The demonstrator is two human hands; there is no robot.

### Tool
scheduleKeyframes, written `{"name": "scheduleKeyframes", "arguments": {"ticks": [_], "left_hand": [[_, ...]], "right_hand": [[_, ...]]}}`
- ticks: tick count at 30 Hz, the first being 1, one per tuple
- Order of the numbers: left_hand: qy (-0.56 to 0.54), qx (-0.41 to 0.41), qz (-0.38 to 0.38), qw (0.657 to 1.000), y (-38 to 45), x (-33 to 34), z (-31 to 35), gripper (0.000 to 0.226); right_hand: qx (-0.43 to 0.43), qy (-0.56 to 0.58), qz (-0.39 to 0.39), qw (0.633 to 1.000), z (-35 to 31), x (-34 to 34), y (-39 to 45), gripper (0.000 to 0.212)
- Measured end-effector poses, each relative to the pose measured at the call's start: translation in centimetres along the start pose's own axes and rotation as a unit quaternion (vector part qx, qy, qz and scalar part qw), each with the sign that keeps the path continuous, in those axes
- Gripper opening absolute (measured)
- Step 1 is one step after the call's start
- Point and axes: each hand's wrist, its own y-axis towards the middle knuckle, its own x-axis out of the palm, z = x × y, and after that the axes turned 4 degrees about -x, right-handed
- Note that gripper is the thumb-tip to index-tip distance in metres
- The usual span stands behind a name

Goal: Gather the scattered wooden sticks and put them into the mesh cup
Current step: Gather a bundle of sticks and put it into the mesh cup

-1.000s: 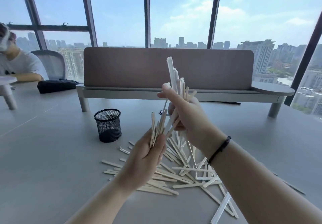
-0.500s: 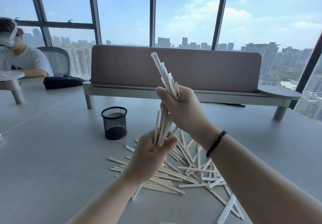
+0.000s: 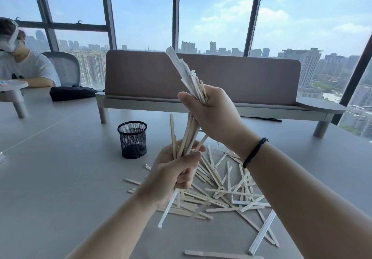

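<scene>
Both hands hold one bundle of pale wooden sticks (image 3: 187, 136) in the air above the grey table (image 3: 60, 178). My right hand (image 3: 213, 115) grips the upper part, with stick tips (image 3: 182, 71) fanning up and left. My left hand (image 3: 173, 172) is closed around the lower part, and a stick end pokes out below it. A pile of loose sticks (image 3: 227, 194) lies scattered on the table under and right of my hands. The black mesh cup (image 3: 132, 139) stands upright to the left of the bundle; I see no sticks in it.
A padded divider on a raised shelf (image 3: 201, 77) crosses the table behind the cup. A black pouch (image 3: 70, 93) lies at the far left, where a person (image 3: 22, 65) sits. One stick (image 3: 217, 254) lies near the front edge of the view.
My right hand has tilted the top of the bundle to the left, and my left hand has closed lower around the stick ends. The view has shifted slightly right.
</scene>
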Motion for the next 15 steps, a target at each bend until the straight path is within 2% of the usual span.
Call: {"name": "scheduleKeyframes", "arguments": {"ticks": [2, 4, 8, 12, 15], "left_hand": [[0.024, -0.012, 0.011, 1.0, 0.1, -0.1, -0.1, 0.019], [0.096, -0.004, 0.032, 0.995, 0.4, -0.1, -0.5, 0.014], [0.254, 0.015, 0.066, 0.965, 0.8, -0.4, -1.5, 0.025], [0.203, -0.026, 0.075, 0.976, 0.9, -0.8, -1.7, 0.03], [0.223, -0.027, 0.073, 0.972, 1.0, -0.7, -2.1, 0.029]], "right_hand": [[0.003, 0.002, 0.0, 1.0, 0.2, 0.1, 0.0, 0.046], [0.004, 0.0, -0.006, 1.0, 0.5, 0.5, -0.3, 0.045], [0.022, -0.002, -0.02, 1.0, 1.7, 0.9, -1.2, 0.043], [0.076, 0.004, 0.01, 0.997, 3.2, 0.7, -1.8, 0.047], [0.055, 0.008, 0.002, 0.998, 2.9, 1.2, -2.2, 0.045]]}}
